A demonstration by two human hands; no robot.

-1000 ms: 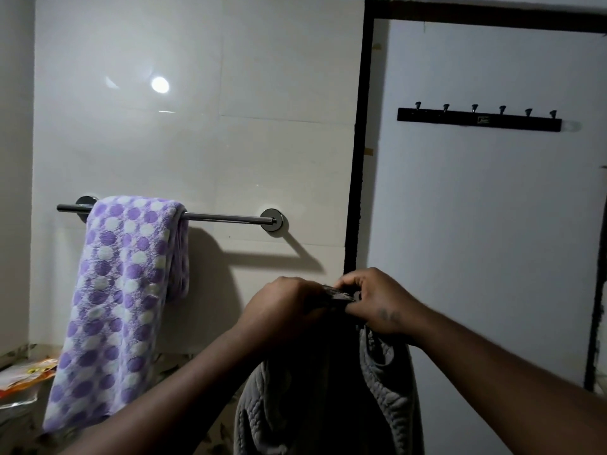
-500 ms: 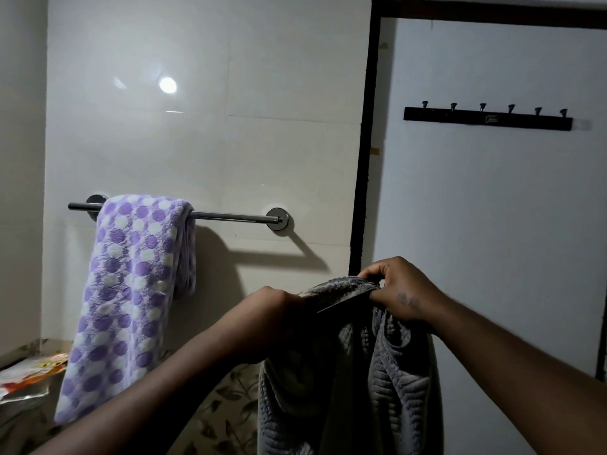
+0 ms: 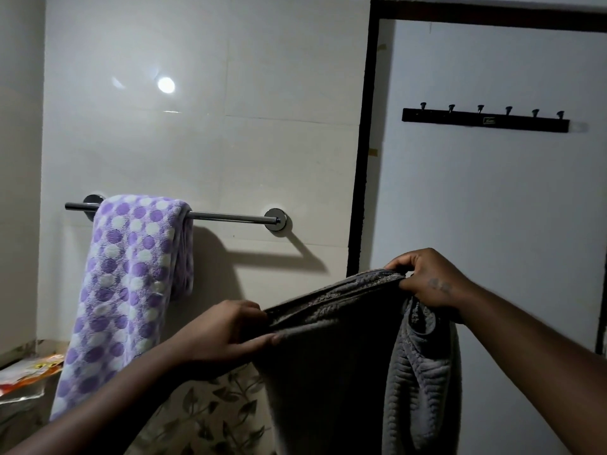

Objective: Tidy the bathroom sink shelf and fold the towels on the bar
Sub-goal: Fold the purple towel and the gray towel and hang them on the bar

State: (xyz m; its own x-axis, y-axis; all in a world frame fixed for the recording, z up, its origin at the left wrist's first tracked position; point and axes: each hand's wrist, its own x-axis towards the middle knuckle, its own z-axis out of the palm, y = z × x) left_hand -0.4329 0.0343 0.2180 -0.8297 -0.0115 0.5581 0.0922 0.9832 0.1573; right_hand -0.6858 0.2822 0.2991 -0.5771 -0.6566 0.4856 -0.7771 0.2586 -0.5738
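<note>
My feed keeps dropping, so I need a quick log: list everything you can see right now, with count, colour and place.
dotted towel: one, purple and white, hung over the left part of the bar
bar: one, chrome, on the tiled wall
grey towel: one, grey, held up at lower centre, not on the bar
hook rail: one, dark, six pegs, on the white panel at right
frame: one, dark, around the white panel
packet: one, orange and white, on the ledge at lower left
left hand: one, gripping the grey towel's top edge
right hand: one, pinching the same edge, higher up
</note>
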